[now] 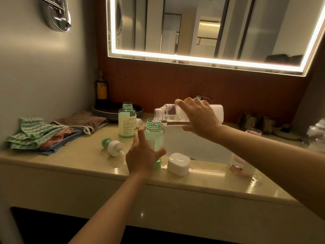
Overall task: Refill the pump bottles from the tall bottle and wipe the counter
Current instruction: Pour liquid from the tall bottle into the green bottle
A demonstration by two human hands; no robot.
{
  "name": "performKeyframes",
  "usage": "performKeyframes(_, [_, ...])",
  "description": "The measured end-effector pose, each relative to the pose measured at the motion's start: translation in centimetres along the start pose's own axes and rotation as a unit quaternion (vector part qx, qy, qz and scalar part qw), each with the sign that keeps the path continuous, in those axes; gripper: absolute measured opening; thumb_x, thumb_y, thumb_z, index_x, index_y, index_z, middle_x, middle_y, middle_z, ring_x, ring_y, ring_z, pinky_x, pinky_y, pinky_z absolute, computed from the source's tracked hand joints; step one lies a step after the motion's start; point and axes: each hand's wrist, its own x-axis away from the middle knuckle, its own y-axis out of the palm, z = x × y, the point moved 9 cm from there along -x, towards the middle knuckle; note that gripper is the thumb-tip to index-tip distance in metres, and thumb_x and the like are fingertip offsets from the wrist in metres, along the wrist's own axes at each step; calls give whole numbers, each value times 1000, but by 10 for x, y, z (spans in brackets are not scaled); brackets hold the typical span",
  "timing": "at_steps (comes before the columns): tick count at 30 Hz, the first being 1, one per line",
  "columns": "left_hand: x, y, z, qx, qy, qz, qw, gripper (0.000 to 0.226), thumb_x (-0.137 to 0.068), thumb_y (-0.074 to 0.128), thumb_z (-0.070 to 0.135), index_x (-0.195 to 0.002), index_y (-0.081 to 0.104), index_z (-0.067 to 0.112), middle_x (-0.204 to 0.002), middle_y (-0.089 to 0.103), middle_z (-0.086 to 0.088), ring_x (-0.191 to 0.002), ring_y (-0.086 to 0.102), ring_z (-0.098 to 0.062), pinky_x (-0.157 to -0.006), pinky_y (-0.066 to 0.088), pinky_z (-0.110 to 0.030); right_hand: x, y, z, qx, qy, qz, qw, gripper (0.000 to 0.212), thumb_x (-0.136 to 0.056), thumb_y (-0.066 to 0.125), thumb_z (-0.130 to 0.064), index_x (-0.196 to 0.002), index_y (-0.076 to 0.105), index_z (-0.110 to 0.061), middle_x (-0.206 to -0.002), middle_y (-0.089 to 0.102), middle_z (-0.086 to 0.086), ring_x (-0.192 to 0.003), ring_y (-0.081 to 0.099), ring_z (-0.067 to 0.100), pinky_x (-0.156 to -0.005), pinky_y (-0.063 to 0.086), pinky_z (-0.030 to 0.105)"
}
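Beige counter [88, 161] under a lit mirror [211, 32]: centre frame, the right hand [198, 118] is gripping the tall bottle [175, 114], tipping it into the open green bottle [154, 136] the left hand [142, 155] is clasping. Pink bottle [241, 166], lower right, and wiping apparently remaining.

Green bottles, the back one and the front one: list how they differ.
The back bottle stands free on the counter; the front bottle is held by the left hand. The back bottle shows a pale printed label; the front bottle shows only clear green wall. The right hand tips the tall bottle into the front bottle; nothing enters the back bottle. Both stand upright, green-tinted, necks open.
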Motion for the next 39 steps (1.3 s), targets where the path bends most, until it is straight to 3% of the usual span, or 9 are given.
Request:
performKeyframes(11, [1,-2,1,6,-2,1,1000,92,-67,73,52,-137,21,22,-129,52,-9,-105,58,-26,-77,51,-35,0,-1,-1,-2,-2,0,1000,69,-77,71,-26,-136,38,-16,-129,50,11,-115,48,29,-99,38,44])
performKeyframes(28, [2,-2,1,-1,-4,-7,1000,92,-66,72,54,-136,20,23,-128,52,-8,-104,58,-25,-76,51,-33,0,-1,0,1,-6,7,1000,68,-78,70,-29,-136,37,-17,-128,50,10,-114,48,28,-99,38,43])
performKeyframes(39, [-8,-9,-10,-23,-16,-19,999,89,-67,74,48,-132,20,20,-124,53,-10,-102,58,-28,-72,49,-35,7,17,3,-68,54,4,996,75,-75,71,-34,-137,32,-20,-128,49,8,-113,48,26,-96,40,41])
